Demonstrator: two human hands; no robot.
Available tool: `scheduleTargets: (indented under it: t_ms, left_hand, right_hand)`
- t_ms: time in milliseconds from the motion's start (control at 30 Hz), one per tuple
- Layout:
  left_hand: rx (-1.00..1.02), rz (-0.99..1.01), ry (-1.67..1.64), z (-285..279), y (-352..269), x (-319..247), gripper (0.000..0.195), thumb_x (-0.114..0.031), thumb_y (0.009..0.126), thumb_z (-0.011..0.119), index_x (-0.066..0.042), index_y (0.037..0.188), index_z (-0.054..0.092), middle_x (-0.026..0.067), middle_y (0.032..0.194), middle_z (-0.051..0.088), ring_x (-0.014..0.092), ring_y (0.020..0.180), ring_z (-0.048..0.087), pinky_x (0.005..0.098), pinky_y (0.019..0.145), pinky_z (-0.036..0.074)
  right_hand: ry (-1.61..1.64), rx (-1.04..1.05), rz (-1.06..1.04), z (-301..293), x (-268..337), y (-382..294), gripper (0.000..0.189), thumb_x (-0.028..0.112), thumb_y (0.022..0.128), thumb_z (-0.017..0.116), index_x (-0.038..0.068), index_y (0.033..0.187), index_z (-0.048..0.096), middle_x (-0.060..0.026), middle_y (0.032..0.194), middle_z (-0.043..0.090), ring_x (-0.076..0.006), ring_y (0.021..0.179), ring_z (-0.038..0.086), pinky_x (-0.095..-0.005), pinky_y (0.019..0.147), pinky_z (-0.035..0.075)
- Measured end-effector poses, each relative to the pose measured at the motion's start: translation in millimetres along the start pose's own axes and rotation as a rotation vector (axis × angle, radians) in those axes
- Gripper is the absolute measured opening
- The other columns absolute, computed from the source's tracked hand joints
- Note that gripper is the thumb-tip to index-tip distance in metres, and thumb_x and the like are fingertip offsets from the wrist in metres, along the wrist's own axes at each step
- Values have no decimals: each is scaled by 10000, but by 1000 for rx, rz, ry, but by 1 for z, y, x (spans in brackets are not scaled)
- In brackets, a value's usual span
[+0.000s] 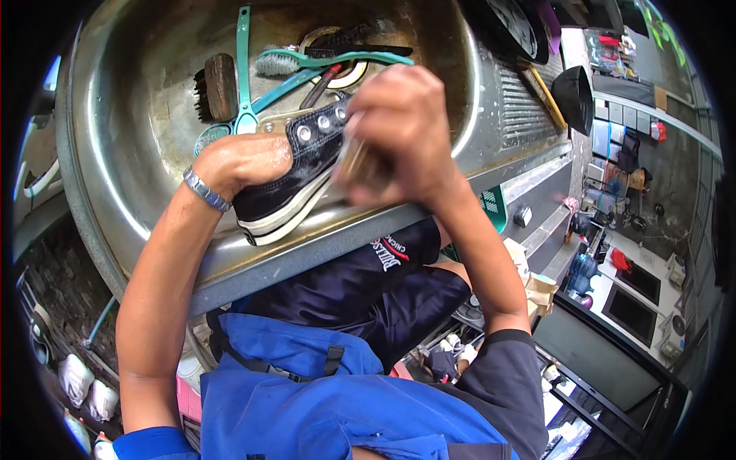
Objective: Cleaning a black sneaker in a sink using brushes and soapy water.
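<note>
A black canvas sneaker (273,195) with metal eyelets and a white rubber sole is tilted at the front edge of the steel sink. My left hand (244,161) reaches into its opening and holds it, the fingers hidden inside. Light suds or wet streaks show on the canvas. My right hand (402,121), blurred by motion, grips a brown block-shaped brush (368,169) against the sole side of the shoe. The bristles of that brush are not clear. The toe of the sneaker is hidden behind my right hand.
In the sink (167,190) lie a wooden scrub brush (220,86), a teal long-handled brush (279,62), another teal-handled brush (244,69) and a dark tool with a red tip (322,83). A yellow-backed brush (543,95) rests on the ribbed drainboard (520,109) beside a black bowl (572,100).
</note>
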State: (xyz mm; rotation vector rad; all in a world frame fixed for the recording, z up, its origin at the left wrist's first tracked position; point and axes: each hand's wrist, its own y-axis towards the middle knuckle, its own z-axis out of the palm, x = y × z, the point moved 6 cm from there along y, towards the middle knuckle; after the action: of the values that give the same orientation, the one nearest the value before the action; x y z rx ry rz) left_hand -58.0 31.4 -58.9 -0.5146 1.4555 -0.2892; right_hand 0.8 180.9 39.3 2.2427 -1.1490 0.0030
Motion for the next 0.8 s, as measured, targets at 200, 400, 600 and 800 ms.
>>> scheduleTargets:
  t_ms: [200,400,600,800]
  left_hand:
    - [-57,217,-305,2,16,52,372,-176,1080,527,-44,1412,633,65,1244,737,100,1068,657,312,953,552]
    - [28,89,-55,-8,9,18,514,-177,1013,677,-20,1491,571,85,1392,680,152,1214,629,338,1092,496]
    - [-63,175,-31,6,6,-15,508,-177,1018,671,-20,1490,571,89,1390,680,154,1214,628,344,1091,498]
    - [-144,272,-13,4,2,-24,502,-177,1022,664,-20,1490,571,93,1388,681,156,1214,628,349,1089,499]
  right_hand:
    - [76,102,160,-4,-25,5,785,642,760,824,111,1320,681,-138,1335,627,-388,1314,531,-531,1131,426]
    - [188,-42,146,6,18,24,686,568,715,827,135,1236,715,-137,1282,579,-421,1267,491,-574,1110,392]
    - [65,-32,118,-6,24,22,582,539,704,774,237,1201,739,-114,1265,611,-391,1243,516,-543,1091,401]
    - [-48,-21,150,-14,15,12,564,524,685,755,193,1141,731,-103,1228,599,-390,1263,520,-515,1086,350]
